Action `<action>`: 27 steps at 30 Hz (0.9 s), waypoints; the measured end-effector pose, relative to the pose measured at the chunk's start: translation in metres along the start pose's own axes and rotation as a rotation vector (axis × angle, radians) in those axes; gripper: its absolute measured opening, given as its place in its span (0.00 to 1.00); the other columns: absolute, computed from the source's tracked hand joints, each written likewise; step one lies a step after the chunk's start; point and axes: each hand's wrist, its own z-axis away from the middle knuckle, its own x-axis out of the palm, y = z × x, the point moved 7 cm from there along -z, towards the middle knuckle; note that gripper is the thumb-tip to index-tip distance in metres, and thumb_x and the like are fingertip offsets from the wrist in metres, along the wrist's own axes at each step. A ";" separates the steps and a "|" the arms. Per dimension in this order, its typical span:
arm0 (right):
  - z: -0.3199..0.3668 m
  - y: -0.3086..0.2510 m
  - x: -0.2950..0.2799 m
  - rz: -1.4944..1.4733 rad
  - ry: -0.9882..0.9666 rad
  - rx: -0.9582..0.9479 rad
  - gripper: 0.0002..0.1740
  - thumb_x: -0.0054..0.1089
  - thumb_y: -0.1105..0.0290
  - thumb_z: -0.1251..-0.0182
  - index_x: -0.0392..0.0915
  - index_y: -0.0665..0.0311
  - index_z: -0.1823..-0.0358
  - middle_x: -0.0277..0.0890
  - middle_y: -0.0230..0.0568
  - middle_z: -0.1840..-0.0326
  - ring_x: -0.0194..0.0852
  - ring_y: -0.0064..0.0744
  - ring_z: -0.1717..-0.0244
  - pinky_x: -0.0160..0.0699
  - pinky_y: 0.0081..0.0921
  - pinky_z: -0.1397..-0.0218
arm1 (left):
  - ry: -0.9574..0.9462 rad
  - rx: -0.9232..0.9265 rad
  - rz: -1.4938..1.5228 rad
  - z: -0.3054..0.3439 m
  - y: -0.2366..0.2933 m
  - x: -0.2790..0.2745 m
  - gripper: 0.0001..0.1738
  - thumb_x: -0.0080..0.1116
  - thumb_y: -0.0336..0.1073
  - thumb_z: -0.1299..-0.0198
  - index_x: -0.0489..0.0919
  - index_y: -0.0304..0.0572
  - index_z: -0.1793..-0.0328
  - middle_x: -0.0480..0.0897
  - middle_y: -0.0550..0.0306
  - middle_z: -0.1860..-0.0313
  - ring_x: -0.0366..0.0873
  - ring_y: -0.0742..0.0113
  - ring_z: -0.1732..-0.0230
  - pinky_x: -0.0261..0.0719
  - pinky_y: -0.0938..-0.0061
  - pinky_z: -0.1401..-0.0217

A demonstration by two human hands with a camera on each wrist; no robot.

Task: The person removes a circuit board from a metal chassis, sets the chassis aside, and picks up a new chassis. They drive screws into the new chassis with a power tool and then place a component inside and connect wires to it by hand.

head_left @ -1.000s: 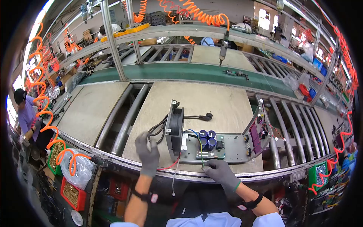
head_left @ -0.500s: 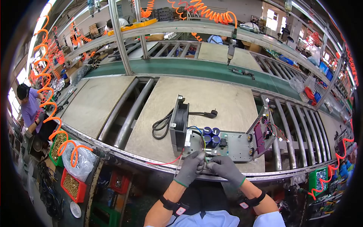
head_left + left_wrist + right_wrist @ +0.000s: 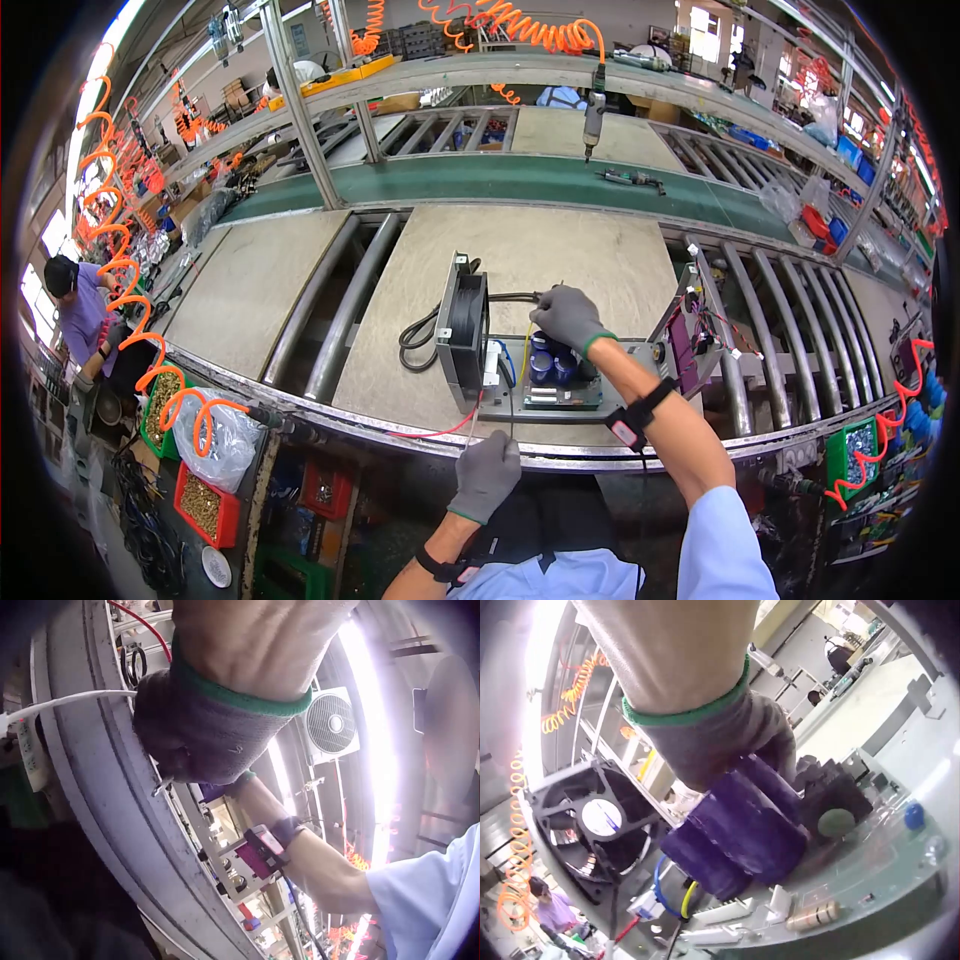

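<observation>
Hands, both gloved: left hand (image 3: 487,470) pinches one white wire (image 3: 67,701); right hand (image 3: 566,315), hold unclear, curls over blue capacitors (image 3: 545,366).

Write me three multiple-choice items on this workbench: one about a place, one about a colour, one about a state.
1. Where is the right hand?
A. Right by the capacitors on the chassis
B. Below the bench edge
C. On an overhead shelf

2. What colour are the coiled hoses overhead?
A. Blue
B. Orange
C. White

3. How does the fan sit?
A. Lying flat
B. Hanging from a hook
C. Standing on edge

Answers:
1 A, the head view shows that hand just behind the blue capacitors.
2 B, the coils are bright orange.
3 C, its frame rises upright at the left end of the chassis.
</observation>
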 end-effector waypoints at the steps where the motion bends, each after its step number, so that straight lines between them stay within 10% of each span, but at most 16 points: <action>1: -0.009 0.004 0.012 0.015 -0.060 0.039 0.16 0.67 0.57 0.39 0.90 0.60 0.56 0.89 0.51 0.54 0.88 0.53 0.50 0.86 0.43 0.46 | -0.018 0.010 0.009 -0.002 0.002 -0.002 0.12 0.58 0.41 0.33 0.81 0.39 0.61 0.84 0.38 0.69 0.84 0.37 0.67 0.80 0.48 0.61; 8: -0.033 0.007 0.024 0.271 -0.223 0.179 0.17 0.70 0.62 0.40 0.90 0.59 0.51 0.88 0.52 0.47 0.89 0.50 0.45 0.87 0.41 0.44 | -0.396 -0.260 0.404 -0.025 0.011 0.007 0.18 0.58 0.43 0.34 0.83 0.32 0.61 0.85 0.42 0.71 0.87 0.50 0.66 0.81 0.55 0.58; 10: -0.031 0.010 0.020 0.272 -0.177 0.188 0.16 0.69 0.62 0.39 0.89 0.60 0.52 0.89 0.50 0.50 0.89 0.51 0.48 0.87 0.42 0.46 | -0.431 -0.283 0.482 -0.028 0.007 0.019 0.19 0.58 0.46 0.31 0.83 0.34 0.60 0.84 0.54 0.73 0.82 0.67 0.75 0.78 0.68 0.69; 13: 0.027 -0.013 -0.032 0.100 0.559 -0.153 0.14 0.67 0.62 0.36 0.87 0.62 0.54 0.88 0.46 0.58 0.88 0.50 0.55 0.86 0.43 0.49 | -0.525 -0.455 0.678 -0.018 0.004 0.031 0.16 0.58 0.46 0.29 0.83 0.39 0.59 0.82 0.62 0.73 0.75 0.78 0.80 0.67 0.82 0.80; 15: 0.080 -0.024 -0.055 -0.172 0.549 -0.278 0.13 0.66 0.61 0.33 0.85 0.61 0.54 0.85 0.44 0.62 0.86 0.50 0.60 0.84 0.44 0.52 | -0.521 -0.494 0.749 -0.018 0.000 0.033 0.16 0.59 0.46 0.29 0.82 0.39 0.58 0.81 0.63 0.73 0.75 0.79 0.79 0.68 0.82 0.79; 18: 0.148 -0.016 -0.028 -0.339 0.018 -0.090 0.16 0.65 0.55 0.33 0.88 0.61 0.61 0.87 0.48 0.65 0.86 0.52 0.60 0.84 0.43 0.53 | -0.529 -0.538 0.850 -0.019 0.006 0.032 0.14 0.61 0.44 0.28 0.83 0.39 0.57 0.80 0.63 0.73 0.73 0.81 0.80 0.66 0.85 0.80; 19: 0.166 -0.010 -0.007 -0.266 -0.150 -0.215 0.16 0.66 0.59 0.32 0.88 0.65 0.57 0.84 0.49 0.68 0.82 0.34 0.68 0.81 0.34 0.58 | -0.523 -0.539 0.867 -0.021 0.005 0.035 0.14 0.61 0.43 0.28 0.83 0.38 0.57 0.80 0.64 0.73 0.72 0.82 0.80 0.65 0.85 0.80; 22: 0.196 0.006 0.036 -0.410 -0.549 -0.037 0.22 0.71 0.54 0.33 0.89 0.69 0.53 0.86 0.41 0.68 0.79 0.26 0.68 0.79 0.30 0.59 | -0.477 -0.515 0.951 -0.024 0.008 0.042 0.14 0.62 0.42 0.28 0.83 0.37 0.57 0.78 0.66 0.74 0.69 0.84 0.80 0.63 0.86 0.79; 27: 0.196 0.018 0.058 -0.803 -0.551 0.148 0.20 0.72 0.57 0.31 0.89 0.70 0.55 0.82 0.29 0.72 0.71 0.15 0.70 0.73 0.21 0.66 | -0.474 -0.507 1.004 -0.024 0.016 0.040 0.13 0.61 0.40 0.27 0.84 0.36 0.57 0.75 0.69 0.74 0.64 0.85 0.78 0.59 0.85 0.77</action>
